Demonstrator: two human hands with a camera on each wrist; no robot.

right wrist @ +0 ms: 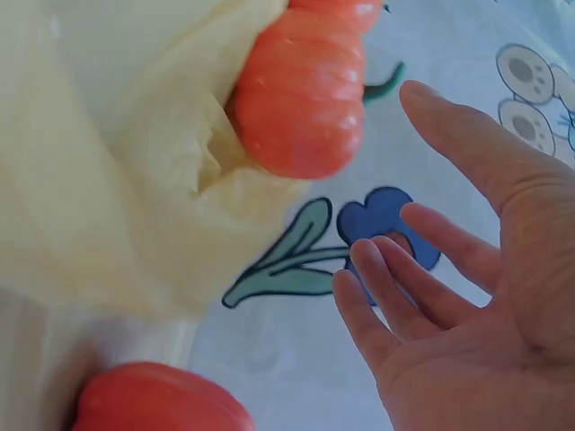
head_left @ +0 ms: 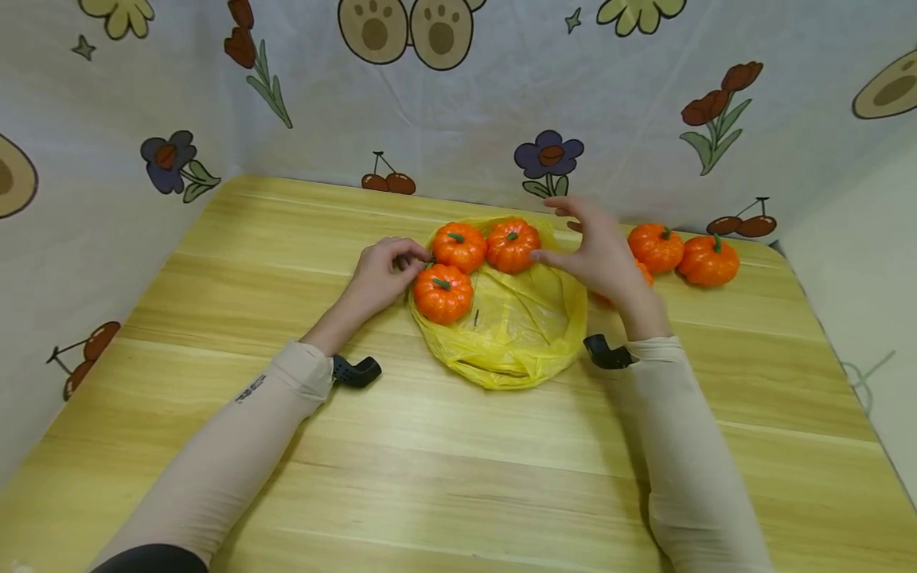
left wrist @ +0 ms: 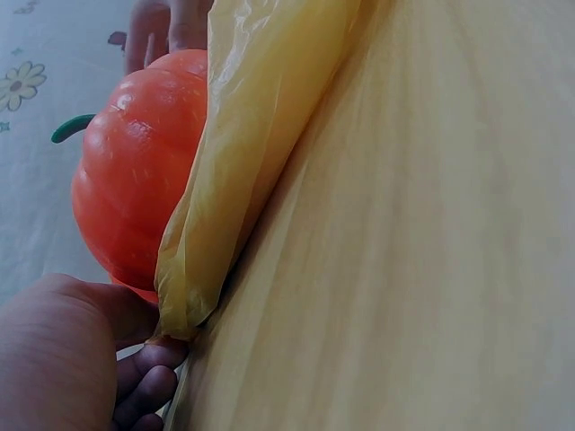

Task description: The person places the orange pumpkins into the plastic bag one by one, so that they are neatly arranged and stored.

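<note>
Plainly, the left hand (head_left: pixel 383 272) pinches the edge of the yellow bag (head_left: pixel 523 326); the right hand (head_left: pixel 598 253) spreads, holding nothing, near a pumpkin (head_left: pixel 513 246).

Wood-grain tabletop (head_left: pixel 401 477); whitish backdrop (head_left: pixel 444 119) with printed flowers (head_left: pixel 549 155), cherries (head_left: pixel 388 184), paws (head_left: pixel 376 33); plain pale surface (head_left: pixel 877 318) right

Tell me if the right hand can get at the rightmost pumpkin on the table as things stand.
Probably yes. The right hand holds nothing, and nothing covers the rightmost pumpkin. A neighbouring pumpkin sits close on its left, so coming from above looks freer.
</note>
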